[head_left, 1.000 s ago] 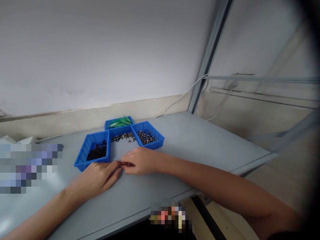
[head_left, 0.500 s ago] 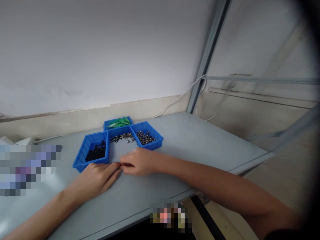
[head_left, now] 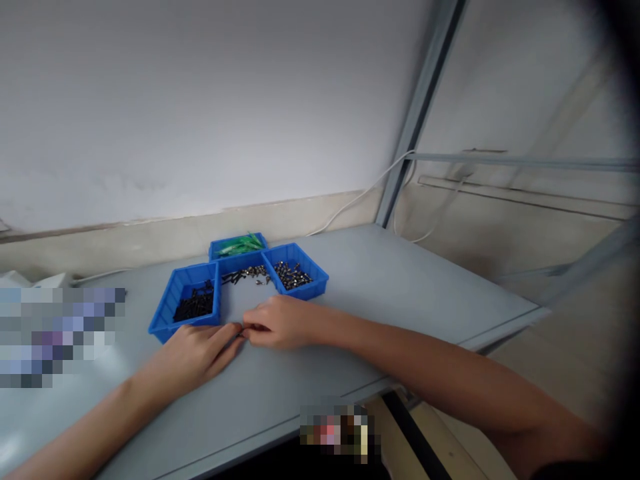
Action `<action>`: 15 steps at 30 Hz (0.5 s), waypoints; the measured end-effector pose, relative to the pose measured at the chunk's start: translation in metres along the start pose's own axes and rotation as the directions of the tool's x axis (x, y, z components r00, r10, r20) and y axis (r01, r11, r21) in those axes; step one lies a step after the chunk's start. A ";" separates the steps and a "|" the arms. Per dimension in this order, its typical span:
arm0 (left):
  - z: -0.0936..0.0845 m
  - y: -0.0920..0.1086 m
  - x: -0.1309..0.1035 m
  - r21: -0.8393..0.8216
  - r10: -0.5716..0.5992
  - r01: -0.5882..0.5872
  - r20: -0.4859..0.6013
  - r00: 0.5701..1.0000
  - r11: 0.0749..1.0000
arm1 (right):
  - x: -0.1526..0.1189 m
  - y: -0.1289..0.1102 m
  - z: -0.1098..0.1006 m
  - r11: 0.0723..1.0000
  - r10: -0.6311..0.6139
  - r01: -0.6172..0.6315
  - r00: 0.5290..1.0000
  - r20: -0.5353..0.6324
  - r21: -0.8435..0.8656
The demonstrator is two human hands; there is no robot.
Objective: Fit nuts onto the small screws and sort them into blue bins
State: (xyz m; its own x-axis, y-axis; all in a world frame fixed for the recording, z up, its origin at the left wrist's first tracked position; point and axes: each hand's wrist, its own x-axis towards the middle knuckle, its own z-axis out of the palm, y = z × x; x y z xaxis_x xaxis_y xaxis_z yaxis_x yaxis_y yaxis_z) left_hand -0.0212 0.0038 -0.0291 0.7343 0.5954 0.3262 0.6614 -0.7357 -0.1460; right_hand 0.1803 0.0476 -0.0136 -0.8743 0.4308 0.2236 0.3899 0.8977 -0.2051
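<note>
My left hand (head_left: 200,348) and my right hand (head_left: 277,323) meet fingertip to fingertip just above the table, in front of the blue bins. Both are closed in a pinch. Between the fingertips shows a sliver of a small dark part (head_left: 241,333); the fingers cover most of it. Left of the hands, a blue bin (head_left: 159,313) holds short black rod-like parts (head_left: 195,307). Beyond my right hand, another blue bin (head_left: 320,285) holds small shiny metal parts (head_left: 293,275). Loose metal and black pieces (head_left: 249,273) lie between these two bins.
At the back, a third blue bin (head_left: 214,248) contains green parts (head_left: 243,245). The grey table (head_left: 390,287) runs against a wall. A metal post (head_left: 420,107) rises at the back right, with a white cable (head_left: 357,195) beside it. Blurred-out items lie at left.
The view has shifted very slightly. Both hands keep their pinch at the same spot, with hardly any visible movement.
</note>
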 end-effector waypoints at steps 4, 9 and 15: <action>-0.003 0.002 0.002 -0.028 -0.010 0.011 0.027 1.000 1.000 | 0.000 0.000 -0.001 1.000 0.010 -0.010 1.000 0.002 0.010; -0.005 0.003 0.003 -0.051 -0.025 0.029 0.079 0.997 0.998 | -0.001 -0.001 -0.004 1.000 0.008 -0.008 1.000 -0.018 0.022; -0.001 0.000 0.000 -0.058 -0.032 0.034 0.033 0.999 0.998 | -0.001 0.001 0.000 1.000 -0.013 0.013 1.000 -0.016 0.012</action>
State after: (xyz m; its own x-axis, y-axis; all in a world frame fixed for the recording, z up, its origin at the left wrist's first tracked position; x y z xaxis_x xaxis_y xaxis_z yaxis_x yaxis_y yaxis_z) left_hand -0.0211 0.0038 -0.0278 0.7172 0.6293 0.2994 0.6762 -0.7323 -0.0804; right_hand 0.1818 0.0477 -0.0143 -0.8743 0.4209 0.2415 0.3751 0.9019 -0.2140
